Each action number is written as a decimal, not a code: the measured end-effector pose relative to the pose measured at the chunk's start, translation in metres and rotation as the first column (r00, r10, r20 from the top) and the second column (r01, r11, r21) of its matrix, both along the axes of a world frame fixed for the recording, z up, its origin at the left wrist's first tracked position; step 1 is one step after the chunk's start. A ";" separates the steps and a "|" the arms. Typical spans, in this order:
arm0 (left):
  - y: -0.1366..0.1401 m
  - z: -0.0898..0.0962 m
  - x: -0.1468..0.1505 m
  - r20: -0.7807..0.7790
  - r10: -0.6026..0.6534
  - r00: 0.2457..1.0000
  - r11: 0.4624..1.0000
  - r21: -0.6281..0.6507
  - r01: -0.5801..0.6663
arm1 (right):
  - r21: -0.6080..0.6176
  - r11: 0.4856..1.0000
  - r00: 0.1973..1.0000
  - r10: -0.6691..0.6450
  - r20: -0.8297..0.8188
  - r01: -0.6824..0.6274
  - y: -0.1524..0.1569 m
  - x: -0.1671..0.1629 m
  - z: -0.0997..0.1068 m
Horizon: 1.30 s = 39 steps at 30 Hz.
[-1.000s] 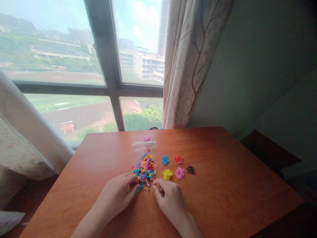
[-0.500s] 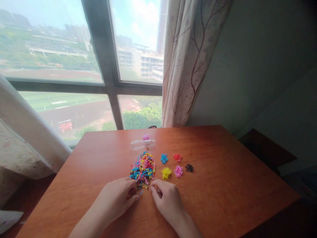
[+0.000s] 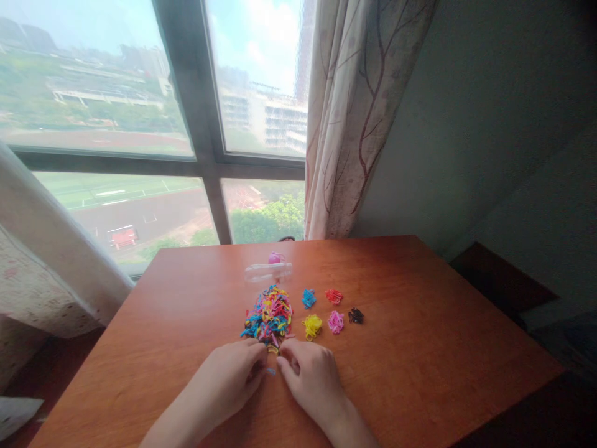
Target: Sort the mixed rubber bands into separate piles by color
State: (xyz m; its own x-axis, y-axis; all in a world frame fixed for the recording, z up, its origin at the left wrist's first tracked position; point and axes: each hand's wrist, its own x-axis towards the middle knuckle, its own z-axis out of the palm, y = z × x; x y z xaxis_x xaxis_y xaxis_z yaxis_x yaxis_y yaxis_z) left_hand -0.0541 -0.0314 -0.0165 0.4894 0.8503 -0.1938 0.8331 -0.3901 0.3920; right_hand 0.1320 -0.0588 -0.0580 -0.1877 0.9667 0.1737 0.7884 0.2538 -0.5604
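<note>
L hand [image 3: 231, 376] and R hand [image 3: 313, 374] sit low over the worktop [image 3: 420, 354], close tog. at the near edge of the mixed pile [image 3: 268, 314] of small coloured bands. L fingers curled, narrow gap; a lt-blue band [image 3: 271, 371] shows just beside the tips, can't tell if pinched. R fingers also curled & narrow, can't tell if holding anything. To R of mixed pile, sep. small piles: blue [image 3: 308, 298], red [image 3: 333, 296], yellow [image 3: 312, 327], pink [image 3: 335, 322], black [image 3: 356, 316]. Behind mixed pile: clear container [image 3: 265, 272] on its side, w/ purple item [image 3: 274, 257] beyond.
</note>
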 end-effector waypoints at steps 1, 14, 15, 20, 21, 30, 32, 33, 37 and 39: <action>0.001 -0.001 -0.001 0.023 0.013 1.000 1.000 0.005 -0.013 | 0.001 1.000 1.000 0.000 0.015 -0.001 0.000 -0.001 0.000; 0.030 0.012 0.014 0.083 0.111 0.990 0.980 0.154 -0.123 | 0.029 0.999 0.999 0.013 0.049 -0.014 0.001 -0.003 -0.004; 0.035 0.014 0.019 0.072 0.097 0.993 0.980 0.165 -0.107 | 0.021 1.000 0.999 0.012 0.049 -0.013 0.002 -0.004 -0.004; 0.063 0.021 0.046 -0.017 0.027 0.999 0.971 0.238 -0.022 | 0.005 1.000 0.996 -0.007 0.090 0.007 0.003 -0.005 -0.003; 0.068 0.021 0.051 -0.025 0.017 1.000 0.969 0.246 -0.011 | 0.004 1.000 0.996 -0.008 0.093 0.007 0.003 -0.006 -0.003; 0.097 0.016 0.086 -0.075 -0.045 0.996 0.968 0.244 0.062 | -0.052 0.999 0.999 -0.012 0.038 0.014 0.001 -0.007 0.002; 0.101 0.013 0.089 -0.081 -0.048 0.996 0.969 0.238 0.066 | -0.054 0.998 0.999 -0.014 0.044 0.017 0.001 -0.007 0.003; 0.102 0.012 0.089 -0.080 -0.049 0.996 0.969 0.237 0.067 | -0.052 0.999 0.999 -0.013 0.050 0.016 0.001 -0.007 0.003; 0.103 0.014 0.084 -0.051 -0.044 0.998 0.967 0.248 0.056 | -0.046 0.999 0.996 -0.007 0.085 0.011 0.002 -0.007 0.003; 0.099 0.019 0.077 -0.029 -0.037 0.999 0.966 0.257 0.043 | -0.044 0.999 0.995 -0.002 0.097 0.006 0.002 -0.006 0.004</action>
State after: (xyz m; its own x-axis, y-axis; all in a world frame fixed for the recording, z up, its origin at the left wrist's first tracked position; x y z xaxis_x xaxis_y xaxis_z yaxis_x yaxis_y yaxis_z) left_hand 0.0227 0.0677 0.0024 0.5216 0.8530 0.0166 0.8229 -0.5082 0.2541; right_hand 0.1257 -0.0566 -0.0542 -0.1975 0.9739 0.1117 0.8404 0.2269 -0.4921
